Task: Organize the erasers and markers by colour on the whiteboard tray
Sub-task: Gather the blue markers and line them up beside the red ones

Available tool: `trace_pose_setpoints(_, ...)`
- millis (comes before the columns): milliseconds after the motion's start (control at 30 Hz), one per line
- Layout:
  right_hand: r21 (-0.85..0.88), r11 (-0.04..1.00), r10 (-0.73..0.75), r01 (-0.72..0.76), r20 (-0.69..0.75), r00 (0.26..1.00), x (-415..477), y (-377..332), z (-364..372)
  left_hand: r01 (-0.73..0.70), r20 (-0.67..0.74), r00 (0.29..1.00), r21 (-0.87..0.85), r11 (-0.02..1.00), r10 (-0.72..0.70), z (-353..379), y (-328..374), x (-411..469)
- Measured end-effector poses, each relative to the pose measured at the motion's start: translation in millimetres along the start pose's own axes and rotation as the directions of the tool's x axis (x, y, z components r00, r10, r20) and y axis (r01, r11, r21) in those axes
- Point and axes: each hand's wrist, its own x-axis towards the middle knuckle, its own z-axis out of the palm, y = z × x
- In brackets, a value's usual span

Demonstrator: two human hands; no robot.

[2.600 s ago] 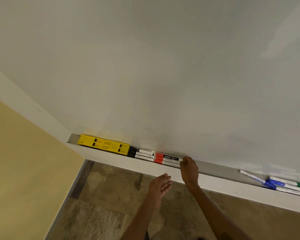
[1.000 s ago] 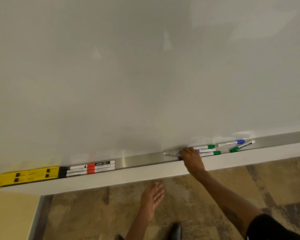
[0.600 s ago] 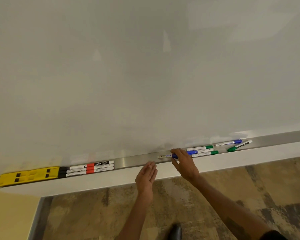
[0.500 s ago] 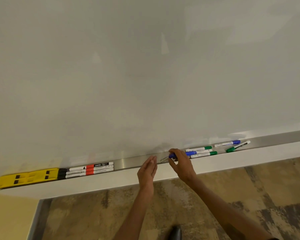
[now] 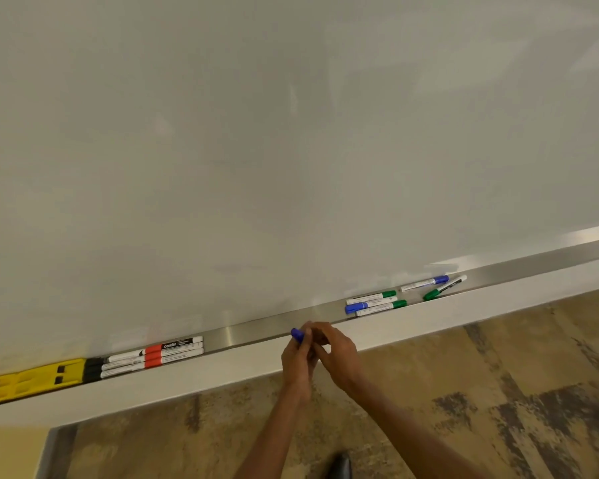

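A blue marker (image 5: 297,334) is pinched between both hands in front of the metal tray (image 5: 249,335); only its blue cap shows. My left hand (image 5: 298,364) wraps it from below and my right hand (image 5: 338,356) touches it from the right. Yellow erasers (image 5: 32,378) lie at the tray's far left, then black markers (image 5: 118,364) and red markers (image 5: 172,350) side by side. Farther right lie two green markers (image 5: 377,300) with a blue one (image 5: 355,308) between them, then another blue marker (image 5: 426,282) and a tilted green marker (image 5: 443,288).
The whiteboard (image 5: 291,150) fills the upper view above the tray. A white ledge (image 5: 187,382) runs under the tray. Below is patterned brown flooring (image 5: 464,392), with a dark shoe (image 5: 339,466) at the bottom and a yellow wall (image 5: 7,454) at lower left.
My right hand lifted a blue marker off the tray and drew it left and down. My left hand rose to meet it, and both now grip the marker.
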Motion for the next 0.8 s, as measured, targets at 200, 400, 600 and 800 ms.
trace_pose_setpoints(200,-0.212,0.972,0.080,-0.102,-0.109,0.991,5.9,46.1,-25.9,0.104,-0.043,0.993,-0.167,0.980,-0.113,1.7,-18.1,2.0)
trace_pose_setpoints(400,-0.384,0.905,0.097,-0.182,-0.232,0.968,43.9,78.1,-75.7,0.155,-0.027,0.987,-0.149,0.977,-0.161,-3.2,-27.1,0.2)
trace_pose_setpoints(600,-0.594,0.803,0.039,-0.043,-0.021,0.999,64.7,85.4,-75.1,0.188,-0.023,0.981,-0.154,0.970,-0.193,-5.0,-33.0,3.1)
trace_pose_setpoints(800,-0.657,0.753,-0.016,0.025,0.020,1.000,69.8,88.1,-60.7,0.181,-0.012,0.982,-0.207,0.961,-0.188,-8.0,-32.9,4.8)
